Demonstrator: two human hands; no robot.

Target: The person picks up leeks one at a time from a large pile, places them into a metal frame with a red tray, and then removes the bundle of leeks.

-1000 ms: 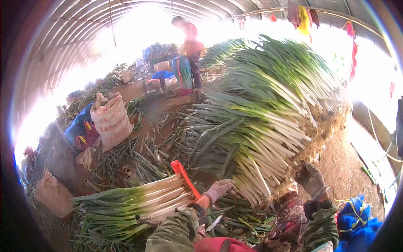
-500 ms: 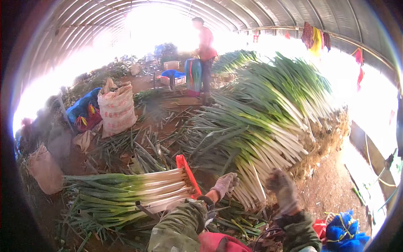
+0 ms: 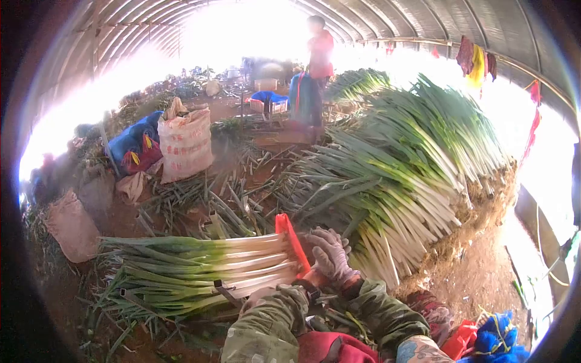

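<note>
Both hands wear pale work gloves and meet beside the root end of a bundle of leeks (image 3: 200, 269). My right hand (image 3: 331, 253) lies over my left hand (image 3: 319, 275), which it largely covers, so the left fingers cannot be made out. The right fingers look stretched out, with nothing seen in them. A red strip (image 3: 292, 242) stands upright at the bundle's root end, close to the hands. To the right lies a large heap of leeks (image 3: 399, 175), white stems toward me.
A white sack (image 3: 185, 145) and a blue bundle (image 3: 130, 140) stand at the left, a pale sack (image 3: 72, 228) lower down. Another person (image 3: 319, 54) stands at the back. Blue netting (image 3: 499, 336) lies at the lower right.
My right hand has moved left from near the heap's stems and joined my left hand at the bundle's root end. The view has shifted slightly.
</note>
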